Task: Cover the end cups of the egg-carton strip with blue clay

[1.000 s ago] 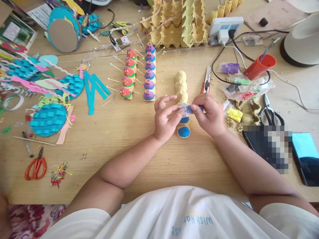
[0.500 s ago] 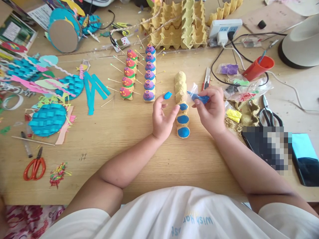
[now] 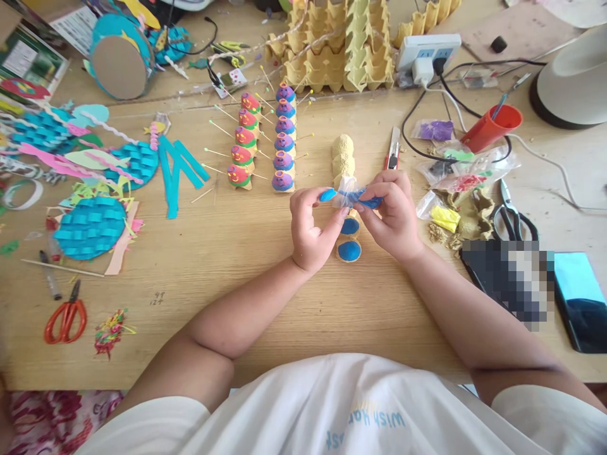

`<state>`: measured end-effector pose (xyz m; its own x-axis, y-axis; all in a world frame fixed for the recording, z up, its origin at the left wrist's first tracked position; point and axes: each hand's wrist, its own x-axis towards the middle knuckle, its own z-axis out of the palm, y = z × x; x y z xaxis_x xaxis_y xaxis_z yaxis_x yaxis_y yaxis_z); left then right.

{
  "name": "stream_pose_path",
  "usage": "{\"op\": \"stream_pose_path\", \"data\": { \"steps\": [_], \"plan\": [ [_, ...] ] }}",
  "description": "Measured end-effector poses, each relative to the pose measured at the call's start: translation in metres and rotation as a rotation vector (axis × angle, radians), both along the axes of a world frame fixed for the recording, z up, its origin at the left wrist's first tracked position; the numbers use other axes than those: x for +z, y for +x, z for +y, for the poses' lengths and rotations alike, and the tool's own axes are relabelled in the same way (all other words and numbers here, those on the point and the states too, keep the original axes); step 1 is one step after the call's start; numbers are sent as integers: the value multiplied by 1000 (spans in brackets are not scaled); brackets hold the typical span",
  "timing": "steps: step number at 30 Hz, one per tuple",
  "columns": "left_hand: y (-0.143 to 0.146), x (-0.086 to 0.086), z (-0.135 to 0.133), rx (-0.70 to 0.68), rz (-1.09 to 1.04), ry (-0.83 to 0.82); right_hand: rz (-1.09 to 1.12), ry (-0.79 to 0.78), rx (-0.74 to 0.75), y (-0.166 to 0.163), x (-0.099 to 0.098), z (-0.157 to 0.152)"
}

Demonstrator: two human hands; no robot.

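My left hand (image 3: 310,224) pinches a small lump of blue clay (image 3: 327,194) between thumb and fingertips. My right hand (image 3: 391,212) grips a clear plastic bag of blue clay (image 3: 355,197), and the two hands meet over a row of egg-carton cups (image 3: 344,158) lying on the wooden table (image 3: 246,278). The nearest cups in that row carry blue clay discs (image 3: 349,251); the far ones are bare. Left of the row stand two finished painted caterpillars (image 3: 283,136) with pins sticking out.
A utility knife (image 3: 393,150), bags of coloured clay (image 3: 446,218), black scissors (image 3: 509,215), a red cup (image 3: 493,126) and a phone (image 3: 581,300) lie right. Egg cartons (image 3: 332,44) and a power strip (image 3: 429,54) sit behind. Blue paper crafts (image 3: 90,227) and red scissors (image 3: 66,316) lie left.
My hands parted half a second ago, the left one coming away with a bit of blue clay, and have now come back together over the cup row.
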<state>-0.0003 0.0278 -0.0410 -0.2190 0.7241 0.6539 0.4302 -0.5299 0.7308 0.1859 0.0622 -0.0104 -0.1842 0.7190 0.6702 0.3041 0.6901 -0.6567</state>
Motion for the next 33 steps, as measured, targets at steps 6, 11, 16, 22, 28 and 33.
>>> {"op": "stream_pose_path", "data": {
  "steps": [6,11,16,22,28,33],
  "plan": [
    [1,-1,-1,1,-23,3,-26,51,-5,0,2,0],
    [1,1,-3,23,17,-11,-40,46,22,0,3,-2],
    [1,-1,-3,0,-1,2,-72,94,2,0,2,-3],
    [1,3,-2,17,30,34,-64,143,26,-1,3,-3],
    [0,3,-1,-35,22,27,-117,113,64,0,3,-3],
    [-1,3,-1,-51,64,22,-123,100,80,1,2,-2]
  ]
}}
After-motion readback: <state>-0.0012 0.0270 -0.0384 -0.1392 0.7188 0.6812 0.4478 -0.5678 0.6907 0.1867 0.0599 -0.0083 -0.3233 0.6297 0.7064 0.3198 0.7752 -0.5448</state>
